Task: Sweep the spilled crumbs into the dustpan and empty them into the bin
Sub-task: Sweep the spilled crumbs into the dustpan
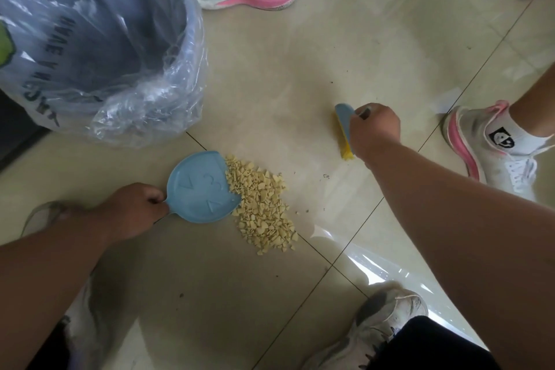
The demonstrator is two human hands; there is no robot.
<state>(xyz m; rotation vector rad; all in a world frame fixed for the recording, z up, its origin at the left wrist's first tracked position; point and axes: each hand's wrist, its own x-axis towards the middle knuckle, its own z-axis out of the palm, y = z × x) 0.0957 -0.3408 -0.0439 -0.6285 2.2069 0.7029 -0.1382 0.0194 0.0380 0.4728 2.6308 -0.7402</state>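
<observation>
Most crumbs (pixel 261 204) lie past my left hand (pixel 132 210), which grips the dustpan (pixel 199 186); my right hand (pixel 374 129), gripping the brush (pixel 344 129), could scatter them by sweeping hard.

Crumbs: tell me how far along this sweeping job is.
Done: the crumbs lie gathered in one pile against the lip of the dustpan, with a few specks scattered to the right. In hand: the left hand grips the dustpan handle, the right hand grips the brush, which sits apart from the pile. Left: the pan looks empty, so sweeping in and tipping into the bin remain.
</observation>
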